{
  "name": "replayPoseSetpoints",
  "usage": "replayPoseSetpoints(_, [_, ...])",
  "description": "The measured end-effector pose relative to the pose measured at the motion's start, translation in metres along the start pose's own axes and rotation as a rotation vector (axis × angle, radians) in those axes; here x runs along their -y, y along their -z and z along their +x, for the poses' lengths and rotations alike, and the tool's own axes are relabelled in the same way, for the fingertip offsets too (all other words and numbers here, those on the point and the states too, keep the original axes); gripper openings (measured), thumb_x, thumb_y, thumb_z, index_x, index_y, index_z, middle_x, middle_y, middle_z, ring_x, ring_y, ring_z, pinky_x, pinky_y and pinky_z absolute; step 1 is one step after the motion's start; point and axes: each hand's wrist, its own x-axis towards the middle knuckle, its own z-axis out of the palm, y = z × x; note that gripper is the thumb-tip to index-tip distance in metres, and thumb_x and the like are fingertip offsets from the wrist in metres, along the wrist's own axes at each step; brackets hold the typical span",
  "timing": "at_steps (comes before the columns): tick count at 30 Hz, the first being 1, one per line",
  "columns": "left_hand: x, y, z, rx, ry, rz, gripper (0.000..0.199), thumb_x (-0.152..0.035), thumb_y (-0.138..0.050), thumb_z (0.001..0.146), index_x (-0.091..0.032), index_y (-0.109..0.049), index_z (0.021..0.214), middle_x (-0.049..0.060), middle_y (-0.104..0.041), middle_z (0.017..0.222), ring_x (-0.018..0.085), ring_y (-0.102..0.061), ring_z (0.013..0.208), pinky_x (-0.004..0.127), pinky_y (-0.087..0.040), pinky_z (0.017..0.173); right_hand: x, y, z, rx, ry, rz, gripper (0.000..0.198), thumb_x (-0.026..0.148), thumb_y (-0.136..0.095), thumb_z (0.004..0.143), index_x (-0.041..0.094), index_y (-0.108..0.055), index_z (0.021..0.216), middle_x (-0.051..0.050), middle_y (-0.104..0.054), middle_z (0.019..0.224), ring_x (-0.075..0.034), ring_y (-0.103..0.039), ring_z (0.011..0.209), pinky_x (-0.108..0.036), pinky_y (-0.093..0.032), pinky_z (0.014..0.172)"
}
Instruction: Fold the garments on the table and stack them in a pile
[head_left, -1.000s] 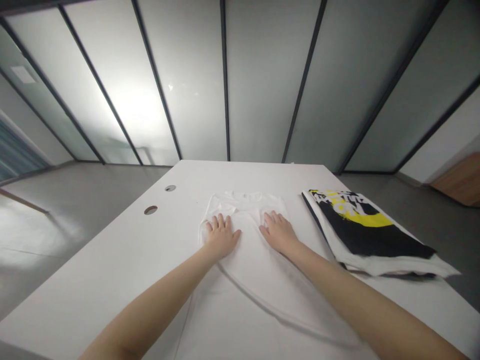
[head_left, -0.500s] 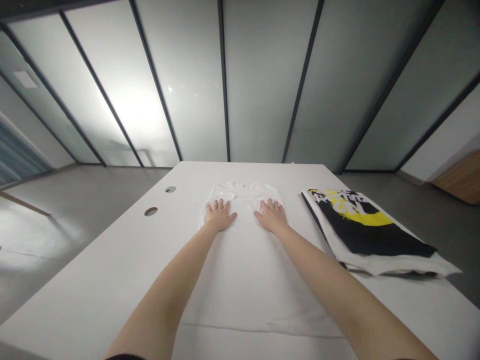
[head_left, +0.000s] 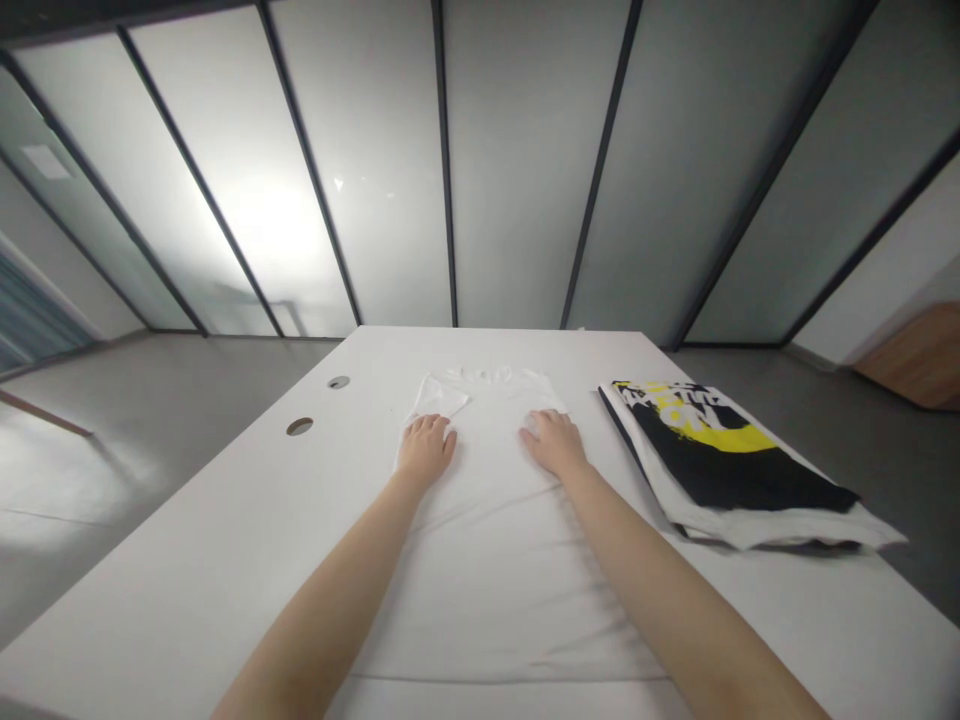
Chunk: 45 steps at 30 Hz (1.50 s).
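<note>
A white T-shirt (head_left: 480, 560) lies spread flat, its collar at the far end and its hem nearest me. My left hand (head_left: 426, 448) rests palm down on the shirt's left side, just below the folded-looking sleeve. Its thumb stands apart from the fingers, which lie close together. On the opposite side, my right hand (head_left: 555, 443) presses on the shirt below the right sleeve, thumb also apart. No cloth shows pinched in either hand. Soft creases run across the shirt between and below my hands.
The shirt lies on a white table (head_left: 247, 540) with two round holes near its left edge. A stack of folded shirts (head_left: 742, 490), the top one black with yellow and white print, sits at the right. Beyond the table stands a frosted glass wall (head_left: 517, 170).
Both hands have slid toward me along the shirt, and their fingers are less spread. The hem now sits slightly nearer, and more creases show across the cloth.
</note>
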Motion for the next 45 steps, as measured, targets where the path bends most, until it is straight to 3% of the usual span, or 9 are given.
replayPoseSetpoints(5, [0.0,-0.004,-0.013,0.097,-0.011,0.051,0.041,-0.038,-0.05,0.104,-0.021,-0.058,0.14,0.014,-0.056,0.154,0.03,-0.05,0.143,0.047,-0.038,0.119,0.006,0.003,-0.008,0.134,0.029,-0.075,0.066,0.059,-0.05,0.101,0.02,-0.053,0.153,-0.017,-0.041,0.167,-0.039,-0.039,0.15,-0.051,-0.03,0.119])
replayPoseSetpoints(10, [-0.005,0.0,-0.015,0.066,0.026,0.098,0.045,-0.038,-0.046,0.105,-0.019,-0.055,0.144,0.017,-0.053,0.157,0.032,-0.048,0.145,0.049,-0.035,0.121,0.015,0.012,-0.013,0.142,0.021,-0.125,0.055,0.048,-0.046,0.105,0.018,-0.057,0.151,-0.018,-0.041,0.168,-0.039,-0.035,0.154,-0.051,-0.025,0.123])
replayPoseSetpoints(13, [-0.02,0.004,-0.022,0.117,0.085,0.147,0.051,-0.047,-0.041,0.107,-0.019,-0.055,0.148,0.019,-0.047,0.163,0.038,-0.041,0.151,0.057,-0.031,0.122,0.029,0.016,-0.029,0.154,0.013,-0.121,0.055,0.044,-0.041,0.107,0.02,-0.053,0.155,-0.017,-0.037,0.17,-0.041,-0.029,0.157,-0.054,-0.018,0.125])
replayPoseSetpoints(17, [-0.041,0.006,-0.037,0.255,0.174,0.167,0.069,-0.059,-0.035,0.106,-0.019,-0.043,0.16,0.024,-0.028,0.172,0.049,-0.024,0.158,0.072,-0.026,0.119,0.051,0.014,-0.062,0.218,-0.013,-0.069,0.066,0.056,-0.039,0.107,0.023,-0.041,0.164,-0.018,-0.027,0.174,-0.044,-0.019,0.16,-0.058,-0.013,0.126])
replayPoseSetpoints(21, [-0.047,-0.001,-0.046,0.348,0.21,0.173,0.077,-0.064,-0.03,0.104,-0.019,-0.035,0.166,0.027,-0.02,0.174,0.054,-0.02,0.158,0.079,-0.024,0.115,0.065,0.008,-0.082,0.313,-0.09,-0.058,0.074,0.063,-0.039,0.105,0.025,-0.031,0.168,-0.02,-0.019,0.176,-0.047,-0.016,0.16,-0.064,-0.01,0.124])
replayPoseSetpoints(28, [-0.03,-0.014,-0.017,0.305,0.198,0.171,0.078,-0.067,-0.032,0.102,-0.021,-0.036,0.166,0.026,-0.02,0.174,0.052,-0.02,0.158,0.08,-0.021,0.116,0.072,0.0,-0.047,0.272,-0.096,-0.034,0.074,0.063,-0.04,0.104,0.026,-0.032,0.168,-0.021,-0.016,0.176,-0.046,-0.015,0.16,-0.064,-0.006,0.123])
replayPoseSetpoints(35, [-0.012,-0.01,0.023,0.248,0.224,0.147,0.069,-0.062,-0.037,0.103,-0.024,-0.045,0.159,0.022,-0.029,0.172,0.045,-0.028,0.157,0.072,-0.026,0.118,0.073,-0.001,0.001,0.217,-0.031,-0.038,0.064,0.058,-0.044,0.104,0.028,-0.045,0.16,-0.017,-0.025,0.174,-0.041,-0.022,0.159,-0.059,-0.011,0.124])
replayPoseSetpoints(40, [-0.014,-0.004,0.015,0.049,0.245,0.141,0.045,-0.043,-0.04,0.104,-0.019,-0.068,0.129,0.019,-0.064,0.142,0.035,-0.053,0.137,0.054,-0.037,0.114,0.072,0.002,-0.005,0.021,-0.021,-0.048,0.046,0.042,-0.041,0.107,0.02,-0.066,0.138,-0.018,-0.053,0.154,-0.034,-0.044,0.142,-0.047,-0.03,0.116])
replayPoseSetpoints(45, [-0.027,0.008,0.0,0.063,0.249,0.124,0.039,-0.041,-0.043,0.103,-0.019,-0.071,0.118,0.016,-0.071,0.123,0.032,-0.061,0.121,0.047,-0.044,0.103,0.073,0.007,-0.02,-0.023,-0.081,-0.073,0.039,0.035,-0.04,0.107,0.018,-0.073,0.119,-0.018,-0.065,0.127,-0.029,-0.058,0.117,-0.039,-0.043,0.098])
